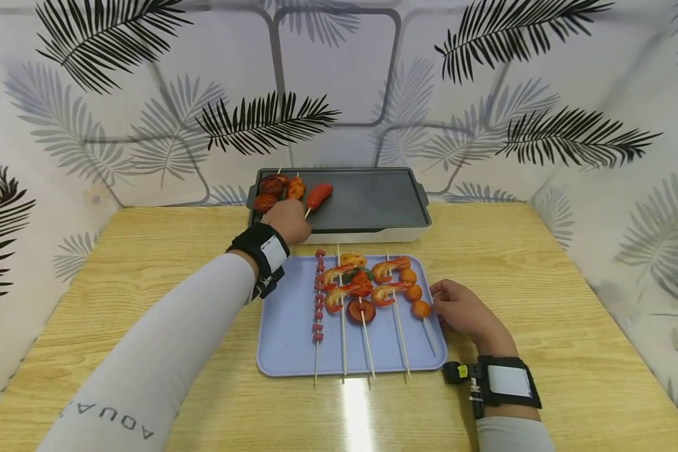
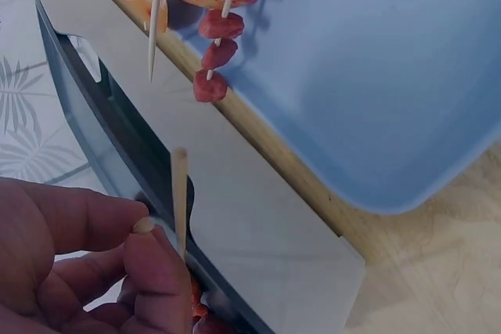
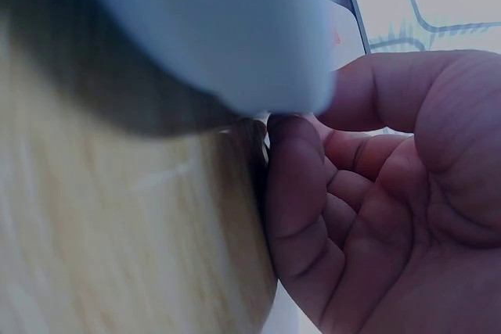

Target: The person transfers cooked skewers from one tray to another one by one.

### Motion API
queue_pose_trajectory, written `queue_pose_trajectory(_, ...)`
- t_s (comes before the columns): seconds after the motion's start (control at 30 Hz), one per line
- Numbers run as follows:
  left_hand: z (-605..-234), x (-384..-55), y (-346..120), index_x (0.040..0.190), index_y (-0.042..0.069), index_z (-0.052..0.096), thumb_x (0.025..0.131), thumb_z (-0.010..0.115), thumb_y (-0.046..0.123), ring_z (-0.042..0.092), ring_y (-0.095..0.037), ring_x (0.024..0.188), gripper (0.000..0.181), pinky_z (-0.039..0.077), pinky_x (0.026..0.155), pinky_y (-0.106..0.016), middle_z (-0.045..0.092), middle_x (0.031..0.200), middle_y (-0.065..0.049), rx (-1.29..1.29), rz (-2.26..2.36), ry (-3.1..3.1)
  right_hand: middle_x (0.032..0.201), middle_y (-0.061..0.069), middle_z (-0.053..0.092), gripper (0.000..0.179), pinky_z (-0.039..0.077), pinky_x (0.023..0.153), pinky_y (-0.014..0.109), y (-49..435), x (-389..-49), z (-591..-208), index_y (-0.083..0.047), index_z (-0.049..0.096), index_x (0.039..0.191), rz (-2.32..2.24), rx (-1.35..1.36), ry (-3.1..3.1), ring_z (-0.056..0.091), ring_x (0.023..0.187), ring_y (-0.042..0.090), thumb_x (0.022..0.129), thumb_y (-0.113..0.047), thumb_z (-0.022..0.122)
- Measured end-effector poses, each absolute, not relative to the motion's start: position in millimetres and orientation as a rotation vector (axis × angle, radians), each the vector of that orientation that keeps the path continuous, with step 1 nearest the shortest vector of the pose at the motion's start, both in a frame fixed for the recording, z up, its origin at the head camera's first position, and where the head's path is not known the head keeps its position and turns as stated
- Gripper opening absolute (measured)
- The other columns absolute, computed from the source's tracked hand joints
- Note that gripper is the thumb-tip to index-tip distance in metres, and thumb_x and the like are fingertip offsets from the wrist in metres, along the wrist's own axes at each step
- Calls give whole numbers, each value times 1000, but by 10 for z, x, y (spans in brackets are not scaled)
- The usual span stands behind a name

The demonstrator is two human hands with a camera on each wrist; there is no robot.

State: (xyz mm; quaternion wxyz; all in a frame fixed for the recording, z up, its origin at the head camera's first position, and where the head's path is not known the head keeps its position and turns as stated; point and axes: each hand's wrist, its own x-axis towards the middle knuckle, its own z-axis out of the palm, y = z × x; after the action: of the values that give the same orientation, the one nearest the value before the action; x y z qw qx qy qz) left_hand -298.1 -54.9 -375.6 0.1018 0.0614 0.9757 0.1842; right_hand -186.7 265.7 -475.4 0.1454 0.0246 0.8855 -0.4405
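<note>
My left hand [image 1: 288,221] is over the left end of a dark grill pan [image 1: 373,198]. Thumb and forefinger pinch the pale end of a wooden skewer [image 2: 143,226]; the food on it is hidden. Close beside those fingers runs another stick [image 2: 180,193]. A red sausage [image 1: 319,195] on a stick lies right of this hand, with a browned wing-like piece [image 1: 295,188] and dark round slices [image 1: 265,202] to its left. At the right rim of a lavender tray [image 1: 285,351], my right hand [image 1: 466,311] grips the edge between thumb and curled fingers.
On the tray lie several skewers: small red meat pieces [image 1: 319,298], shrimp [image 1: 339,295], a mushroom slice [image 1: 361,312] and orange balls [image 1: 420,309]. Some stick ends overhang its front edge. The pan's pale base [image 1: 367,236] stands just behind the tray on a wooden table [image 1: 542,282].
</note>
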Motion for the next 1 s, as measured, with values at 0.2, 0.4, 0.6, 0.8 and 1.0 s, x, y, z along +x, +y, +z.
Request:
queue_pose_trajectory(0.2, -3799, -2979, -576, 93, -1, 63, 87, 56, 3, 49, -24, 66, 10, 35, 56, -31, 51, 76, -9, 185, 583, 2865, 92, 15, 58, 30, 50, 66, 33, 2663, -1894, -4793, 8, 53, 122, -1253, 58, 2562, 56, 77, 24, 94, -3, 52)
queue_pose_trajectory(0.4, -3863, -2998, -598, 100, -1, 62, 85, 61, 1, 52, -25, 70, 15, 37, 58, -31, 54, 79, -10, 180, 693, 2901, 91, 15, 59, 30, 50, 65, 32, 2668, -1900, -4798, 9, 53, 122, -1254, 61, 2561, 56, 77, 23, 94, -2, 52)
queue_pose_trajectory(0.6, -3913, -2996, -606, 116, -1, 60, 85, 64, 2, 56, -26, 75, 31, 43, 63, -34, 61, 87, -12, 186, 816, 2923, 94, 15, 58, 32, 51, 67, 32, 2669, -1898, -4779, 7, 52, 124, -1237, 76, 2552, 56, 79, 24, 95, -4, 52)
queue_pose_trajectory(0.8, -3957, -2966, -602, 121, 0, 57, 84, 61, -1, 54, -25, 77, 38, 41, 64, -33, 57, 91, -11, 197, 941, 2910, 94, 15, 58, 31, 50, 67, 33, 2671, -1894, -4777, 7, 52, 124, -1234, 87, 2549, 56, 79, 24, 95, -4, 51)
queue_pose_trajectory(1.0, -3985, -2916, -596, 122, 2, 55, 84, 59, -4, 51, -24, 79, 39, 39, 65, -32, 53, 93, -8, 183, 1070, 2880, 92, 15, 58, 31, 50, 66, 33, 2660, -1885, -4776, 8, 52, 124, -1248, 70, 2551, 56, 77, 24, 94, -3, 52)
